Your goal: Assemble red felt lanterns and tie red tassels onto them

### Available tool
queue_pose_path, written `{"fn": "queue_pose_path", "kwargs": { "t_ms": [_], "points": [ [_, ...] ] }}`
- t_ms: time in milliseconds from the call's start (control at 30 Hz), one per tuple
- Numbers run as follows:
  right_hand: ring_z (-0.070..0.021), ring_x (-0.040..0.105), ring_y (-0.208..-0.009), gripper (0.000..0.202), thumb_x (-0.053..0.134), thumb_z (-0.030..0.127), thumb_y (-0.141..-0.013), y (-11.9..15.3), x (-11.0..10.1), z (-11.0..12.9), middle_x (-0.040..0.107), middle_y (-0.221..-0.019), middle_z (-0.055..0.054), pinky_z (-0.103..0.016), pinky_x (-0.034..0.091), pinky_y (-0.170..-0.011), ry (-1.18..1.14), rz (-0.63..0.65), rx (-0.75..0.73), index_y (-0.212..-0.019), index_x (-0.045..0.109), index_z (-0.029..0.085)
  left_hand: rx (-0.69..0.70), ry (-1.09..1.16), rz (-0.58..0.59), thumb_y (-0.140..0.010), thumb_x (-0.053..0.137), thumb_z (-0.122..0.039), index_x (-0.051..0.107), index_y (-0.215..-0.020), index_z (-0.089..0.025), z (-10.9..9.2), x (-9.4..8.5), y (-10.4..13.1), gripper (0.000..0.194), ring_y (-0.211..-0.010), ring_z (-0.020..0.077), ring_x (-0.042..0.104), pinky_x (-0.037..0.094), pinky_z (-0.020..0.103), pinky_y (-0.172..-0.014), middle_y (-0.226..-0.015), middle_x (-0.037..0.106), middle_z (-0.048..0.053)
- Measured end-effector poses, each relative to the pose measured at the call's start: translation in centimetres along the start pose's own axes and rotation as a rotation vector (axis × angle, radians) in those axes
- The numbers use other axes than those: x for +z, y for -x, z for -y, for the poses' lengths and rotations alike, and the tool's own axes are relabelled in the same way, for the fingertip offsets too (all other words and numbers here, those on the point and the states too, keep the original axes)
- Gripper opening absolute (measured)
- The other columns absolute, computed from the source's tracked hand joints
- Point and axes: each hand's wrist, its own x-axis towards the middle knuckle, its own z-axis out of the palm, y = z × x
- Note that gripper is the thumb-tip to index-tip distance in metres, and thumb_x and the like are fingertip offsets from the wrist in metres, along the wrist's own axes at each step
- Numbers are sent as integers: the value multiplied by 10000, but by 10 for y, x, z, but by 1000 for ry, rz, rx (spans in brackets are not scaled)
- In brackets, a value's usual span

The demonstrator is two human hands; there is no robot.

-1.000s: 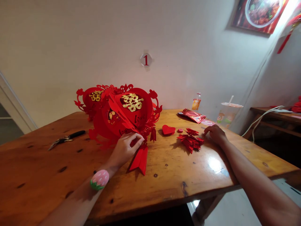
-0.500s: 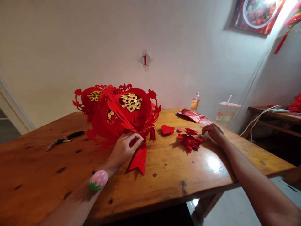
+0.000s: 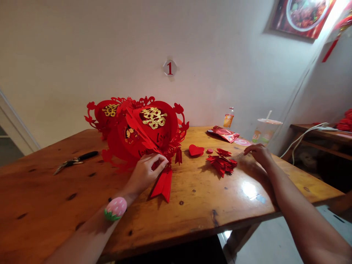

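Note:
A large red lantern (image 3: 162,135) with gold characters and heart-shaped panels rests on the wooden table (image 3: 192,212). My left hand (image 3: 147,169) is closed at its lower edge, fingers pinched on the lantern just above a hanging red ribbon tail (image 3: 162,186). To the right, my right hand (image 3: 258,152) hovers over or rests on small, hard-to-make-out bits, fingers bent and apart, with nothing visible in it. Left of that hand lies a pile of red ribbon pieces (image 3: 222,164). A red heart (image 3: 196,150) and a small red round piece (image 3: 209,151) sit between pile and lantern.
Pliers (image 3: 75,161) with black handles lie on the left of the table. At the back right are a red packet (image 3: 223,134), a small bottle (image 3: 228,119) and a plastic cup (image 3: 265,131) with a straw. A white cable (image 3: 298,138) hangs beyond the right edge.
My right hand has moved a little to the right, away from the red ribbon pile. My left hand keeps its pinch at the lantern's lower edge.

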Motion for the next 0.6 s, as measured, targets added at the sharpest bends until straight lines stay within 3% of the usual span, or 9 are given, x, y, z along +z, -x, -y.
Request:
{"fn": "queue_pose_path", "kwargs": {
  "t_ms": [300, 600],
  "points": [
    [-156, 633, -756, 427, 390, -8, -573, 4, 1, 5, 716, -796, 33, -220, 456, -704, -24, 141, 10, -649, 721, 251, -5, 0, -9, -865, 478, -339, 579, -826, -212, -2, 0, 0, 167, -815, 139, 592, 413, 251, -812, -831, 653, -18],
    [-170, 630, -760, 402, 396, 12, -623, 3, 0, 5, 717, -802, 8, -240, 459, -709, 1, 128, 69, -688, 727, 232, -4, -2, -13, -865, 473, -343, 581, -833, -211, -1, 0, 0, 173, -808, 143, 596, 417, 260, -805, -835, 656, -12]
  ]
}}
